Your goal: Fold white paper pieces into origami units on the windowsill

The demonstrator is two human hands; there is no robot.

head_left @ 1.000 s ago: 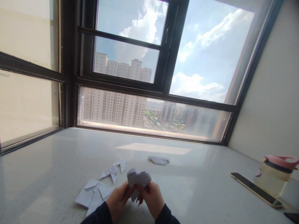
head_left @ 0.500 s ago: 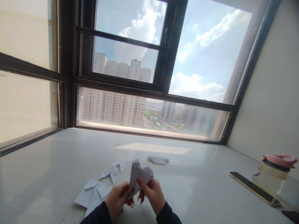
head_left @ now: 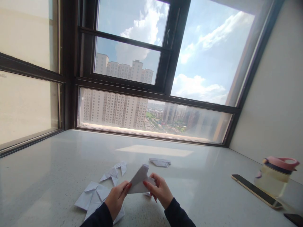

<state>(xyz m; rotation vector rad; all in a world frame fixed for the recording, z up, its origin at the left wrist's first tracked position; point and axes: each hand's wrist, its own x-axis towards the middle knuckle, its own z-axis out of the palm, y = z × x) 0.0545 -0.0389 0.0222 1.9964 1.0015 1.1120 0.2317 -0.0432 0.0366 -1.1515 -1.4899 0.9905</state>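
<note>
Between my two hands is a folded white paper (head_left: pixel 138 181), raised above the white sill, with its narrow end pointing up and away. My left hand (head_left: pixel 116 196) pinches its lower left corner between thumb and fingers. On the other side my right hand (head_left: pixel 160 190) grips the right part, thumb on top and fingers behind. Folded paper pieces (head_left: pixel 91 198) lie by my left forearm, partly covered by it. Two smaller folded pieces, one a winged paper shape (head_left: pixel 110 175), rest farther off to the left. A flat folded paper (head_left: pixel 160 162) lies beyond my hands.
On the right a phone (head_left: pixel 257 190) lies flat beside a clear bottle with a pink lid (head_left: pixel 276 176). A dark object (head_left: pixel 293 219) sits at the lower right edge. Dark-framed windows (head_left: pixel 151 90) rise behind the sill (head_left: pixel 201 195), with a wall on the right.
The held paper has turned and tilted clockwise, its lower edge now nearly level. My hands have moved apart, the left one to the left and the right one to the right.
</note>
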